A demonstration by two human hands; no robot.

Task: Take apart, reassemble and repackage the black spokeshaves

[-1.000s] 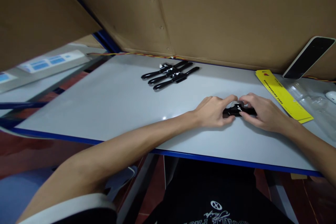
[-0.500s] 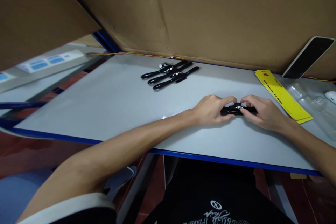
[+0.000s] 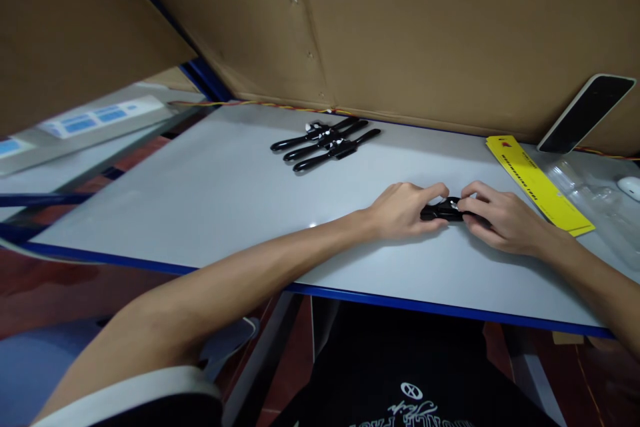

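A black spokeshave [image 3: 450, 212] with a bright metal adjusting screw lies low over the table between my hands. My left hand [image 3: 406, 211] pinches its left end between thumb and fingers. On the other end, my right hand [image 3: 505, 217] is closed, with its fingertips at the screw and the right handle largely covered. Farther back and to the left, three similar black spokeshaves [image 3: 320, 152] rest side by side, slanted, their metal screws facing up.
Right of my hands lies a yellow woodworking tool card [image 3: 537, 183], with clear plastic packaging [image 3: 600, 207] beside it. A phone [image 3: 587, 113] leans on the cardboard wall [image 3: 425, 33]. A white rounded object [image 3: 630, 187] sits at the right edge. Thin wires [image 3: 280, 105] run along the back.
My right hand's fingers have shifted at the metal screw, and its thumb has moved lower on the right handle. My left hand keeps its hold.
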